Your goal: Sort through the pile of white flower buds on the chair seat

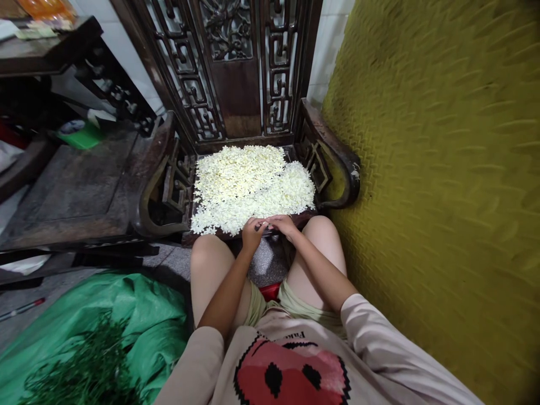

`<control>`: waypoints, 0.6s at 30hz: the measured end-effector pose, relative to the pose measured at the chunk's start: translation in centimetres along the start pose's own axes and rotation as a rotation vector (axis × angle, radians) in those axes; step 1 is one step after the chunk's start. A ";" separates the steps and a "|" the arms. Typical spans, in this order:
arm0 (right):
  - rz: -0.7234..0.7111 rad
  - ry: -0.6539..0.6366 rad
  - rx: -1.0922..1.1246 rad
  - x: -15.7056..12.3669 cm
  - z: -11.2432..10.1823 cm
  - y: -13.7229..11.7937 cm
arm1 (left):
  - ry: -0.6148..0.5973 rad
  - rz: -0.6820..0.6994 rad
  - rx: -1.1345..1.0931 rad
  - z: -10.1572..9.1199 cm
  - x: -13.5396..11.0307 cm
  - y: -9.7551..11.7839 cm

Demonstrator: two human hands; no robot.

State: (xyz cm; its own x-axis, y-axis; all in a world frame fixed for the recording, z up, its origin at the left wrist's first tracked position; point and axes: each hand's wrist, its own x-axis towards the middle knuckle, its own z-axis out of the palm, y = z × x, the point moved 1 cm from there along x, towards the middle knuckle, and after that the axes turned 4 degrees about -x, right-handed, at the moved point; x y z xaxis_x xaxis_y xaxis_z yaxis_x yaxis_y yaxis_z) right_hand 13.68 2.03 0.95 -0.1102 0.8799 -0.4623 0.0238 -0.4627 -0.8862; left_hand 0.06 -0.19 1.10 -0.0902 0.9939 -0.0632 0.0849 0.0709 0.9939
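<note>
A dark carved wooden chair point(333, 149) carries the load: its seat is covered almost edge to edge by a spread heap of small white blossoms point(248, 185). The heap is thinner at the seat's front left corner and reaches back to the fretwork backrest.

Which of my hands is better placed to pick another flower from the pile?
Probably the left hand: it touches the white flowers at the chair seat's front edge; the right hand sits beside bare wood.
</note>
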 end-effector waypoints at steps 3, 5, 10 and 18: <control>0.011 -0.061 -0.007 -0.1 0.1 -0.1 | 0.048 0.009 0.013 -0.1 -0.1 0.0; -0.001 -0.081 -0.024 -0.1 0.1 -0.2 | 0.069 0.008 0.009 -0.2 0.1 -0.2; -0.019 -0.074 -0.018 -0.3 0.1 -0.3 | 0.080 -0.094 -0.102 -0.2 0.4 -0.4; -0.044 -0.035 -0.022 -0.3 0.2 -0.4 | 0.031 -0.178 -0.324 0.0 0.5 -0.5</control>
State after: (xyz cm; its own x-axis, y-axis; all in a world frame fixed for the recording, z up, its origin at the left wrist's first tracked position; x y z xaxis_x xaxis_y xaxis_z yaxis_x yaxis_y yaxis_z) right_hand 13.51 1.94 1.47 -0.1467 0.8948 -0.4216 0.0404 -0.4205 -0.9064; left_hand -0.05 0.32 0.60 -0.1060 0.9651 -0.2395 -0.2525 0.2068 0.9452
